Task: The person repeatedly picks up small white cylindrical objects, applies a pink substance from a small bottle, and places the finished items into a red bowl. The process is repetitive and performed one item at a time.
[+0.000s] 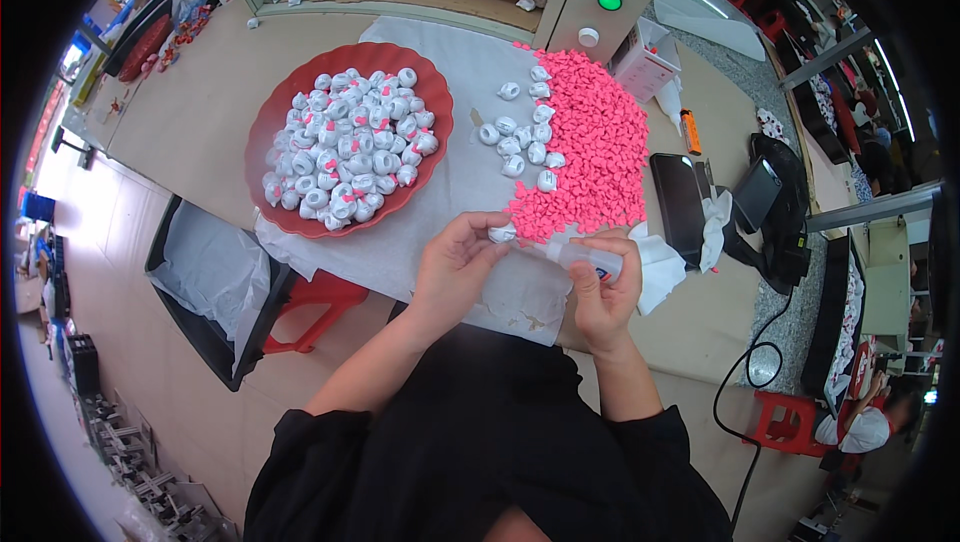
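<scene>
Between the thumb and fingers of my left hand (pixel 457 267) is a small white rounded piece (pixel 502 233). My right hand (pixel 606 292) is wrapped round a small translucent squeeze bottle (pixel 590 259), its tip pointing left toward the white piece. Just beyond both hands spreads a large pile of small pink pieces (pixel 598 142). Several loose white pieces (pixel 512 137) lie along the left side of that pile. Further left, a red scalloped bowl (pixel 262 142) is heaped with white pieces, many with pink bits on them.
White paper (pixel 420 252) covers the table's middle. On the right lie a dark phone (pixel 677 207), an orange lighter (pixel 691 132), a crumpled tissue (pixel 660 272) and a black cable (pixel 762 357). A machine panel (pixel 600 32) with lit buttons stands behind. A black lined tray (pixel 215 272) sits at left.
</scene>
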`<action>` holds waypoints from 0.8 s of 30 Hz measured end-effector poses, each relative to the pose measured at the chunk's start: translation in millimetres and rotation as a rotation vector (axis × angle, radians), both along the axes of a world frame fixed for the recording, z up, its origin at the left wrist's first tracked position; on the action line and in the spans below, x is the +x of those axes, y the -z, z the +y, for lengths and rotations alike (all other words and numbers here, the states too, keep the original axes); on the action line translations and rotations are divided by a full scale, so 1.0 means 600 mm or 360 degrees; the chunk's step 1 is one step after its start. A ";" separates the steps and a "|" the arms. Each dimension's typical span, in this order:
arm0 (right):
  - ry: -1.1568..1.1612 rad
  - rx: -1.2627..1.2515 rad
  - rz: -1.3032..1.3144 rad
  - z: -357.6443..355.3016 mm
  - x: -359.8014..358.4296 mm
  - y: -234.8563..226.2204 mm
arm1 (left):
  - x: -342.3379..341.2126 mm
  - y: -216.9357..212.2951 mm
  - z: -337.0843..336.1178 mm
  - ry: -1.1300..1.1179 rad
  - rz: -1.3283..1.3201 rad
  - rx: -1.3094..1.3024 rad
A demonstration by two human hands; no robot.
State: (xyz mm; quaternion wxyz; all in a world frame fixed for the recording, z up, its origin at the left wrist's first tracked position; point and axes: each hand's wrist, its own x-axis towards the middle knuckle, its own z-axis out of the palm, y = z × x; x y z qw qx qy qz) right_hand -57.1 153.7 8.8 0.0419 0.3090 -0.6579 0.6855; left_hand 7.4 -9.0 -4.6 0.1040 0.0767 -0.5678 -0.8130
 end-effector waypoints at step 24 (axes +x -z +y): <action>-0.0244 0.0584 -0.0453 0.036 -0.048 -0.036 | 0.002 0.006 -0.015 -0.0108 0.0111 0.0380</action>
